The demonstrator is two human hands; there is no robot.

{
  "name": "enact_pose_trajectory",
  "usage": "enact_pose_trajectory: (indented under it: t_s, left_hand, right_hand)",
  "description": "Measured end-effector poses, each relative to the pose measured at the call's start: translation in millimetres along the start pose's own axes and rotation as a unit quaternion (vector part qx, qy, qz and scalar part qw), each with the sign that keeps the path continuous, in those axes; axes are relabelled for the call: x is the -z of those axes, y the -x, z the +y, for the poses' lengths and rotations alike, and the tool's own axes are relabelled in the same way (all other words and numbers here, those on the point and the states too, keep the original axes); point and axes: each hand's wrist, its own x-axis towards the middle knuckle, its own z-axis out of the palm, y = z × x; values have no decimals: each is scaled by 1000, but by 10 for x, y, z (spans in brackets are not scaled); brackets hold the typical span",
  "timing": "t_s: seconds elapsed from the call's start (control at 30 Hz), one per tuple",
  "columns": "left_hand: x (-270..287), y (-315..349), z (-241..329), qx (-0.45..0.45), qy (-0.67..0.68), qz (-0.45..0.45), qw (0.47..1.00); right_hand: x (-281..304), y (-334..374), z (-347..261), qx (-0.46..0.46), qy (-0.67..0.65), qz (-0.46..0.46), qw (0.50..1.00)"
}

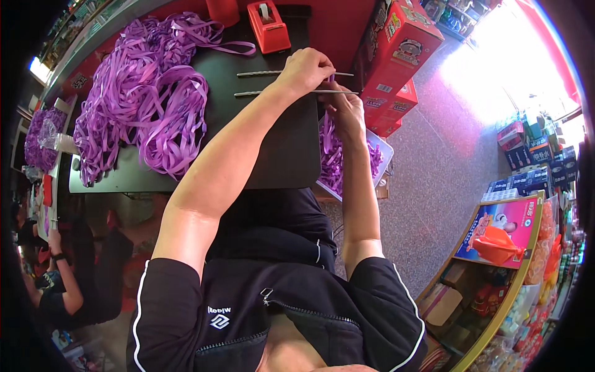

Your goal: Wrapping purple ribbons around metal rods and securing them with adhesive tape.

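Note:
Two thin metal rods, a far rod [259, 74] and a near rod [248, 94], jut sideways past the right edge of the black table [273, 158]. Around their right ends my hands meet. My left hand [305, 69] is closed in a pinch on a small bit of purple ribbon [332, 77]. Just below it, my right hand [348, 113] has its fingers curled up to the same ribbon at the near rod; its fingertips are partly hidden. A big tangled heap of purple ribbons [170, 115] covers the table's left part.
A red tape dispenser [269, 28] stands at the table's back. Under my right forearm sits a pale bin [387, 152] of purple ribbon pieces. Red boxes [396, 49] are stacked beyond the hands at right. A display case [489, 273] stands lower right; another person's arm [68, 273] shows at left.

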Motion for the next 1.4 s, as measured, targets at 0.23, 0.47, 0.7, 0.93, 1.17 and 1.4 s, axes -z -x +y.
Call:
enact_pose_trajectory:
  t_s: [0.23, 0.47, 0.7, 0.93, 1.17, 1.4]
  left_hand:
    - [-37, 23, -42, -19, 0, 10, 1000]
    - [-67, 29, -63, -69, -33, 56, 995]
    - [-100, 26, -121, -82, -37, 58, 994]
    - [-91, 33, -106, -77, -46, 41, 995]
    - [-4, 91, -36, -7, -17, 6, 1000]
    - [-71, 36, -129, -41, -41, 15, 998]
  right_hand:
    - [203, -74, -87, 68, 195, 93, 974]
    - [176, -255, -64, 129, 271, -35, 953]
    - [421, -190, 185, 49, 322, 12, 945]
    - [1059, 48, 889, 12, 472, 63, 879]
    - [1241, 356, 1446, -77, 416, 104, 900]
    - [1257, 603, 1860, 0, 394, 147, 907]
